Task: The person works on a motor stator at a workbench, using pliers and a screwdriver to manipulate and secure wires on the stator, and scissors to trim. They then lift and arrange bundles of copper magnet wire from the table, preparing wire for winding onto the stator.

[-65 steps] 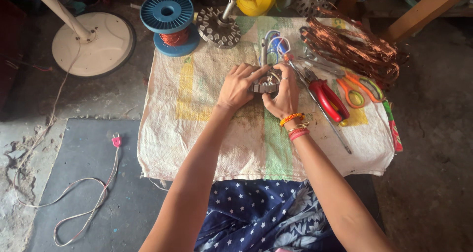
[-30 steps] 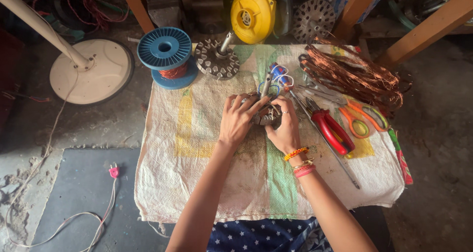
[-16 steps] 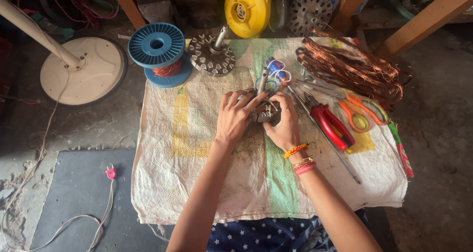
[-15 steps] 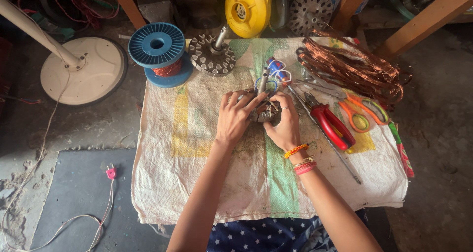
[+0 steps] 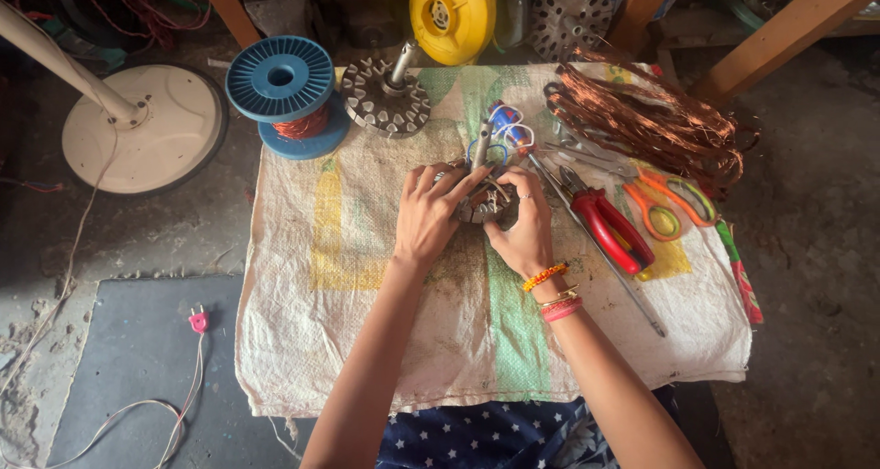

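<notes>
1. Leftmost, off the left edge of the woven sack cloth (image 5: 367, 276) that serves as the work surface, a round cream fan base (image 5: 151, 139) stands on the floor, and a white cord with a pink plug (image 5: 197, 320) trails below it.
2. At the cloth's far left corner sits a blue plastic spool of copper wire (image 5: 282, 88), with a grey toothed metal rotor on a shaft (image 5: 387, 98) just beside it.
3. Near the cloth's middle, the left hand (image 5: 426, 217) closes around the left side of a small round metal motor core with windings (image 5: 484, 201), its fingers curled over the top.
4. The right hand (image 5: 527, 231), with bead bracelets at the wrist, grips the same core from the right, thumb pressed to its near side; both hands hold it just above the cloth.
5. Judging by the grip, the step in hand is working the windings on the core; the next move likely calls for a steady hold while the fingertips tease the wire.
6. Toward the right edge lie red-handled pliers (image 5: 610, 231), orange-handled scissors (image 5: 669, 198), and a tangle of loose copper wire (image 5: 642, 121) at the far right corner.
</notes>
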Demonstrator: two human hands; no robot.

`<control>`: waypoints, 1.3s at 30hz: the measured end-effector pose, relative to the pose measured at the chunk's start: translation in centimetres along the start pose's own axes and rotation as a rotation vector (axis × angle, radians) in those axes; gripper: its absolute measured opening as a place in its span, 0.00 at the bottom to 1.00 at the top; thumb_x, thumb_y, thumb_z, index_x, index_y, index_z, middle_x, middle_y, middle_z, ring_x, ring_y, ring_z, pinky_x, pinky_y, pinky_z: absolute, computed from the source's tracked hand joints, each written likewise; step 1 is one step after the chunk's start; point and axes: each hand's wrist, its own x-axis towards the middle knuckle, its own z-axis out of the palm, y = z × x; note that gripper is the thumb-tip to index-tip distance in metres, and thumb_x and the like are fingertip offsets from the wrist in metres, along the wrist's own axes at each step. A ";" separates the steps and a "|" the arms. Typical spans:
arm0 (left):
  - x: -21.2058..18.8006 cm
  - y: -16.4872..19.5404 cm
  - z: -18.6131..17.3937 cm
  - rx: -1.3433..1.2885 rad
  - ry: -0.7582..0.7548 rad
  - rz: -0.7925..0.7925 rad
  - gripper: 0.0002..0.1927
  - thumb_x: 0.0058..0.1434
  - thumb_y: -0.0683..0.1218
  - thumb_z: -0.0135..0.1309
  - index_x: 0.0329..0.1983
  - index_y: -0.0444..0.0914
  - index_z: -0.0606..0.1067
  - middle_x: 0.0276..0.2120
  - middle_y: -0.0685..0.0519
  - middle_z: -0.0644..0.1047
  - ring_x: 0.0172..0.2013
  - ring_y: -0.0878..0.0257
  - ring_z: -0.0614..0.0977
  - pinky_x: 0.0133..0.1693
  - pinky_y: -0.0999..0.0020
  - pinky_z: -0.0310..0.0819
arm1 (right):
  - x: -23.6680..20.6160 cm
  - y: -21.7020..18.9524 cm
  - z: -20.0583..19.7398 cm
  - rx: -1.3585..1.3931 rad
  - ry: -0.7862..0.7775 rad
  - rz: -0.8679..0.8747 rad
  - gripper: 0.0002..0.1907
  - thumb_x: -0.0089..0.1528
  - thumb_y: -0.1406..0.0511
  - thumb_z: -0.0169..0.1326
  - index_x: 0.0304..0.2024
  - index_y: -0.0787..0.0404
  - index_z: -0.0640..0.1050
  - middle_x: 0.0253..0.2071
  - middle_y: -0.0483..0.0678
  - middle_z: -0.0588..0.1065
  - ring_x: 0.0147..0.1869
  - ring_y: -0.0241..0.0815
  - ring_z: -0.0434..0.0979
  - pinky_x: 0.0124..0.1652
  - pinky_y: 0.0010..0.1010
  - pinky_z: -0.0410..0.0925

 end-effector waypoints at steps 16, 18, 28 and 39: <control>-0.2 -0.1 0.0 -0.051 -0.009 -0.010 0.41 0.45 0.38 0.60 0.66 0.51 0.72 0.50 0.53 0.80 0.54 0.55 0.76 0.59 0.57 0.66 | -0.4 -0.2 -0.3 -0.016 0.026 0.044 0.30 0.47 0.77 0.62 0.51 0.63 0.70 0.53 0.54 0.72 0.59 0.55 0.75 0.59 0.39 0.68; -0.2 -0.2 0.0 -0.055 -0.014 -0.015 0.40 0.46 0.38 0.60 0.66 0.51 0.72 0.49 0.53 0.80 0.54 0.55 0.76 0.58 0.57 0.67 | -0.4 -0.2 -0.3 -0.024 0.031 0.032 0.30 0.46 0.77 0.61 0.51 0.64 0.70 0.53 0.55 0.72 0.60 0.55 0.74 0.59 0.40 0.67; -0.3 -0.2 0.3 -0.065 0.000 -0.016 0.39 0.47 0.39 0.60 0.66 0.51 0.73 0.49 0.53 0.80 0.53 0.56 0.77 0.58 0.58 0.67 | -0.4 -0.3 -0.4 -0.029 0.020 0.044 0.31 0.46 0.77 0.62 0.52 0.64 0.70 0.53 0.55 0.72 0.60 0.56 0.75 0.59 0.40 0.67; -0.2 -0.1 0.2 -0.092 0.012 -0.023 0.40 0.43 0.40 0.62 0.65 0.50 0.74 0.50 0.52 0.81 0.53 0.55 0.77 0.57 0.58 0.67 | -0.5 -0.2 -0.5 -0.033 0.019 0.045 0.31 0.46 0.77 0.62 0.52 0.64 0.70 0.53 0.55 0.72 0.59 0.55 0.75 0.59 0.40 0.67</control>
